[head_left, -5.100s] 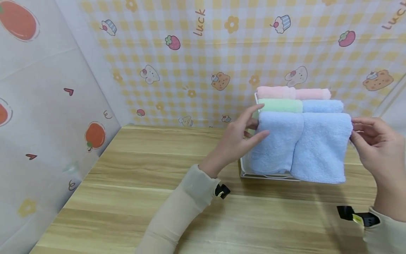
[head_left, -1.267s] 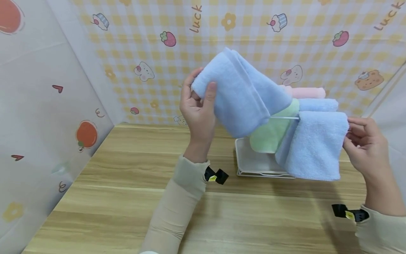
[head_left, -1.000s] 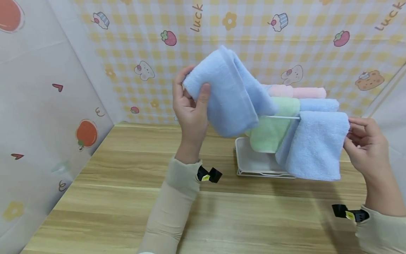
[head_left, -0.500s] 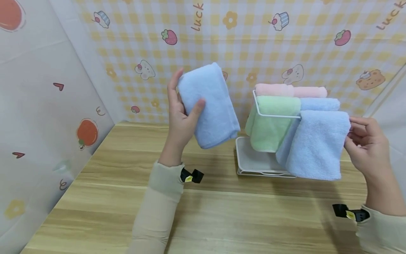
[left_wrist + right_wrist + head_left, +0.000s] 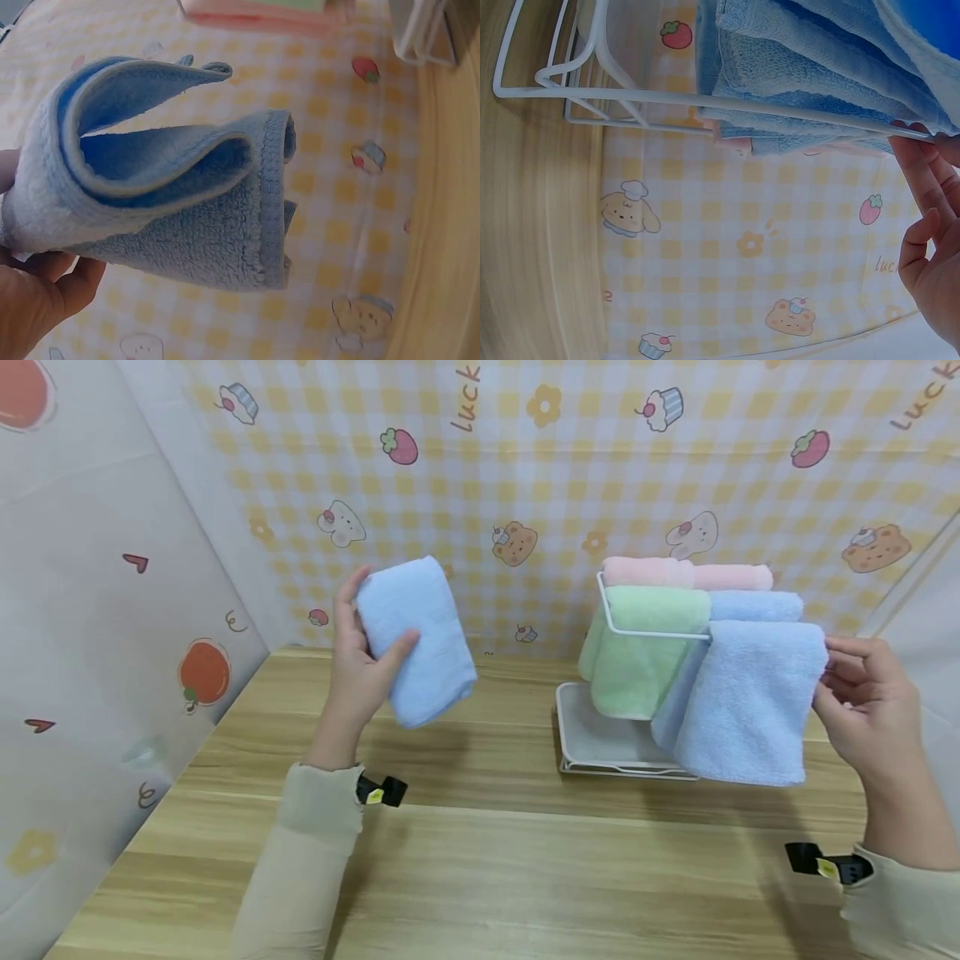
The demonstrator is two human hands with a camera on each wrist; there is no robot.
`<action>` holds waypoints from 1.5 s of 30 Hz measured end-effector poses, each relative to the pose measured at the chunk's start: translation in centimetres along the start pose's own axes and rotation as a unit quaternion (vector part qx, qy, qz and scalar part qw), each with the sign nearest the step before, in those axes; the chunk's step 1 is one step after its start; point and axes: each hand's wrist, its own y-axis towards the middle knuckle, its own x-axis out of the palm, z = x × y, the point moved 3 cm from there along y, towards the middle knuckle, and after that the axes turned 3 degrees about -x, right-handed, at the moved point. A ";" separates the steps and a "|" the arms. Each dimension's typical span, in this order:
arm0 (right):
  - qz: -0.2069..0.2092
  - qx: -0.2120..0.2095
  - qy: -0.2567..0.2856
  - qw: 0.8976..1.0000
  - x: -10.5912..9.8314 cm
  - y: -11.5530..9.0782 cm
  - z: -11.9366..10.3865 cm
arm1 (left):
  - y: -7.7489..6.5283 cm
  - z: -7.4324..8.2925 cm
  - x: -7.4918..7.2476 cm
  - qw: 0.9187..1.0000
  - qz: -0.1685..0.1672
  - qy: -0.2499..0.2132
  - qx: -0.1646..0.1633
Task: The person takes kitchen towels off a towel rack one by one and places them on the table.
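**Head view: towel up in L hand, folds loose, R hand on rack**

Nearest: sleeves [image 5: 288, 877] w/ black wrist bands [image 5: 393, 792], over wood table [image 5: 555, 877]. Then L hand [image 5: 358, 675] pinches folded blue towel [image 5: 435, 635], thumb in front, fingers behind; towel's in the air, well left of rack. L wrist cam: layers gape at one end, so it could flop open if thumb eases, b/c only one edge is gripped.

R hand [image 5: 873, 697]: fingertips curled on frame of white wire rack [image 5: 652, 97], right beside edge of front blue towel [image 5: 750, 710]. Tug there might skew rack or drag that towel off. Front rail [image 5: 660, 634] is bare on L half, so wt is prob. lopsided; rack looks light (guess).

Farther: green towel [image 5: 637, 668] & rear blue towel [image 5: 757, 607], side by side; a jolt could make either slip. Base tray [image 5: 600, 739] below might catch green one.

Farthest: pink towels [image 5: 648, 572], near checked wall cloth [image 5: 480, 485]; reaching them may knock front rows, IMO.
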 end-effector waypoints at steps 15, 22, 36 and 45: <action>0.004 0.007 0.017 1.000 0.1 -0.2 0.4 | -0.8 -2.6 -5.5 0.992 -0.026 0.086 -0.093; 0.006 0.004 0.023 1.000 0.1 0.0 0.4 | -0.4 -3.9 -6.9 0.983 -0.058 0.125 -0.122; 0.006 -0.010 0.027 1.000 0.0 0.2 0.5 | 1.2 -9.5 -8.7 0.946 -0.117 0.167 -0.251; -0.001 -0.008 -0.005 1.000 -0.1 -0.1 0.2 | 3.1 -12.4 -8.7 0.938 -0.140 0.188 -0.255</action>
